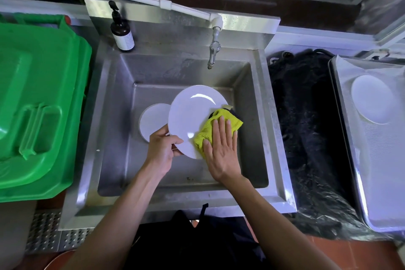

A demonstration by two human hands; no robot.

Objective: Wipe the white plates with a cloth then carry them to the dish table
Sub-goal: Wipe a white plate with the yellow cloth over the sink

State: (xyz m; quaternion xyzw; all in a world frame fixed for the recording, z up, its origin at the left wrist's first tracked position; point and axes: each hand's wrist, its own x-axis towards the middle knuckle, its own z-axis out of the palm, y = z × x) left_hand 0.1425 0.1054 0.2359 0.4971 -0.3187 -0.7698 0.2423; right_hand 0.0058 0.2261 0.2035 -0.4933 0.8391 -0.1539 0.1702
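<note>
White plate (pixel 192 116) tilted over sink (pixel 258 98), left hand (pixel 162 149) gripping its rim, right hand (pixel 221 149) flat (fingers straight) on yellow cloth (pixel 210 131)

Steel sink (pixel 260 116) in front of me; tap (pixel 213 52) on a white pipe (pixel 153 1) at its far wall. Dark pump bottle (pixel 122 30) on far-left ledge. Green bin lid (pixel 37 98) left. Black netting (pixel 306 127) right of sink.

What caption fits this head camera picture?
Left hand grips a white plate over the sink; right hand presses a yellow cloth.
</note>
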